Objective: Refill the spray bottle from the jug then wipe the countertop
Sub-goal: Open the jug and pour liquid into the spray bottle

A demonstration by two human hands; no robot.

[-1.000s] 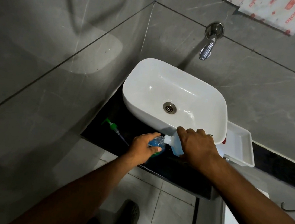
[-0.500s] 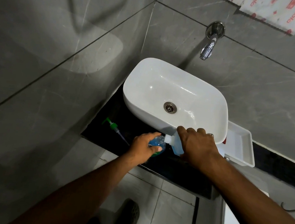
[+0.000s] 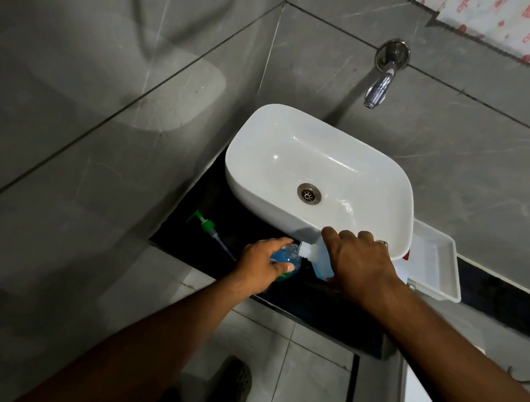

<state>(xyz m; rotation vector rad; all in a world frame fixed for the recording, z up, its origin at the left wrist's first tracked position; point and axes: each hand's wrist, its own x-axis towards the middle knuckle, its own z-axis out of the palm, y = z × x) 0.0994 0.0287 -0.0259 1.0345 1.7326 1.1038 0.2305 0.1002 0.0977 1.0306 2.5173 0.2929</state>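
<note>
A small clear bottle [image 3: 288, 263] with blue liquid stands on the black countertop [image 3: 328, 304] in front of the basin. My left hand [image 3: 260, 263] is wrapped around it. My right hand [image 3: 362, 264] grips a translucent jug [image 3: 317, 263] of pale blue liquid, tilted left so its white threaded neck touches the bottle's open mouth. Most of the jug is hidden under my right hand. The green pump head [image 3: 207, 227] with its dip tube lies on the counter to the left of the bottle.
A white basin [image 3: 319, 174] sits on the counter under a chrome wall tap [image 3: 381, 85]. A white plastic tray [image 3: 431, 262] rests right of the basin. Grey tiled walls close in on the left and behind. A foot in a shoe [image 3: 232, 385] stands on the floor below.
</note>
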